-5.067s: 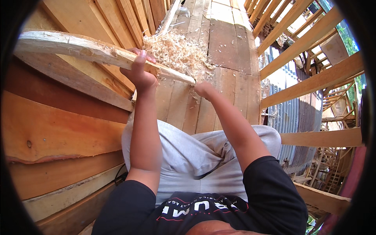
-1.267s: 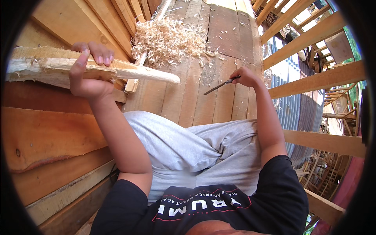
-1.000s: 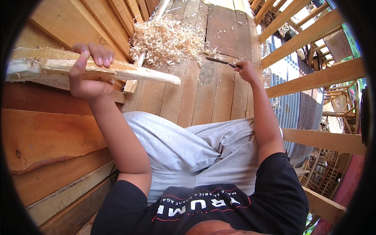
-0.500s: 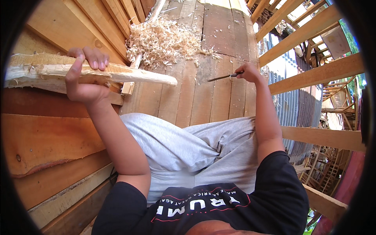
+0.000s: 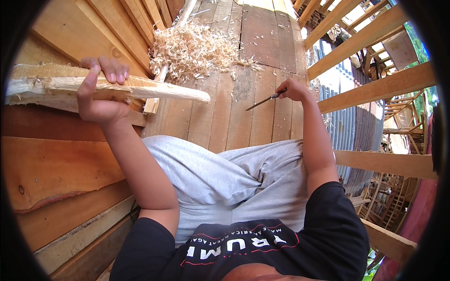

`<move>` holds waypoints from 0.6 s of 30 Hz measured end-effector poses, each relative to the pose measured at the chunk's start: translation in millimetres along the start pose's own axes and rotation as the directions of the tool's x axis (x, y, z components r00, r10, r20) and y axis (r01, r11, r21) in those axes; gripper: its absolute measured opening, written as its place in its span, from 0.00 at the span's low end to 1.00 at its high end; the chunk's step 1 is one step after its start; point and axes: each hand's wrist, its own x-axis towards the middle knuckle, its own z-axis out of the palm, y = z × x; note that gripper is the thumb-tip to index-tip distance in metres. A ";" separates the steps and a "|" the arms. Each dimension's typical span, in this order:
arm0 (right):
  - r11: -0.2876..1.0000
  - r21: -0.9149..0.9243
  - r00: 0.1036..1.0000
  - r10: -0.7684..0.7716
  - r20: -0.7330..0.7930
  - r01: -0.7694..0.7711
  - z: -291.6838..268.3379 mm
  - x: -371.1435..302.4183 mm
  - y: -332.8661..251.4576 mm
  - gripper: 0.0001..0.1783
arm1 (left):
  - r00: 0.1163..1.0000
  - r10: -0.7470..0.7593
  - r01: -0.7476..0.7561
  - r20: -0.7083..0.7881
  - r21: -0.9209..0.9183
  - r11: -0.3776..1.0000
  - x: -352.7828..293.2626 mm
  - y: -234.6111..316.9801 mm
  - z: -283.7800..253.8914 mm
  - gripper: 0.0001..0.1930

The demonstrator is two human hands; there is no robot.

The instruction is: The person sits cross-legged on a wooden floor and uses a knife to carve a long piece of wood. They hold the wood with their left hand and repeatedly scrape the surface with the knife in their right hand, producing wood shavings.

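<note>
My left hand (image 5: 104, 91) is wrapped round a long, roughly shaved piece of wood (image 5: 159, 90). The wood lies almost level across the left side, and its pale, narrowed end points right over the floor. Bark-like edges and loose fibres show on its thicker left part. Out to the right, my right hand (image 5: 294, 89) grips a knife (image 5: 260, 103) by its dark handle. The slim blade points left and slightly toward me, apart from the wood. Part of the handle is hidden in my fingers.
A heap of curled wood shavings (image 5: 194, 51) lies on the plank floor (image 5: 243, 112) ahead. Stacked boards (image 5: 61, 164) line the left. Open wooden rails (image 5: 375, 89) run along the right, with corrugated metal sheeting (image 5: 344, 122) beyond. My crossed legs (image 5: 225, 178) fill the near middle.
The knife has turned so its tip sits lower and nearer to me, with my right wrist bent. My left hand and the wood have barely moved.
</note>
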 end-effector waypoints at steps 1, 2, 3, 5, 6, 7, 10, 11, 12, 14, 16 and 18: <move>0.998 -0.051 0.999 0.023 -0.043 -0.025 5.0 6.0 2.4 0.14 | 1.000 0.000 0.000 0.004 -0.005 1.000 0.4 -0.7 -0.3 0.10; 0.998 -0.014 0.980 0.061 -0.190 -0.065 10.2 9.4 5.1 0.15 | 1.000 -0.002 0.002 0.006 -0.009 1.000 0.8 -1.5 -0.1 0.10; 0.995 0.026 0.938 0.102 -0.331 -0.099 15.1 12.3 7.9 0.16 | 1.000 -0.004 0.004 0.008 -0.013 1.000 1.0 -2.2 0.1 0.10; 0.970 0.184 0.862 0.225 -0.453 -0.156 13.9 17.8 8.1 0.15 | 1.000 -0.002 0.002 0.009 -0.009 1.000 0.9 -1.8 0.1 0.11; 0.984 0.136 0.917 0.161 -0.365 -0.119 7.7 14.2 -1.1 0.15 | 1.000 0.002 -0.002 0.009 0.001 1.000 0.5 -0.5 -0.3 0.11; 0.993 0.090 0.958 0.098 -0.269 -0.076 1.3 7.7 -9.2 0.16 | 1.000 0.006 -0.006 0.008 0.011 1.000 0.2 1.1 -1.2 0.11; 0.996 0.092 1.000 -0.020 0.019 0.019 10.0 7.8 7.1 0.17 | 1.000 0.004 -0.004 0.004 -0.006 1.000 1.0 -1.2 1.2 0.11; 0.997 0.075 0.999 -0.037 0.039 0.034 17.2 11.0 4.6 0.17 | 1.000 0.005 -0.005 0.004 -0.009 1.000 0.8 -1.9 1.2 0.11; 0.997 0.057 0.997 -0.055 0.059 0.051 22.8 14.7 0.1 0.17 | 1.000 0.008 -0.008 0.005 -0.009 1.000 1.0 -1.4 0.8 0.10; 0.992 0.126 0.988 0.041 -0.150 -0.022 28.5 22.8 -9.6 0.15 | 1.000 0.006 -0.006 0.009 -0.009 1.000 1.0 -1.7 1.1 0.10; 0.974 0.207 0.904 0.173 -0.391 -0.097 30.3 27.0 -18.4 0.15 | 1.000 -0.003 0.003 0.019 -0.008 1.000 1.1 -3.0 2.3 0.10; 0.984 0.175 0.929 0.045 -0.368 0.022 24.8 24.2 -28.9 0.13 | 1.000 0.002 -0.002 0.018 0.002 1.000 0.4 -1.2 1.2 0.10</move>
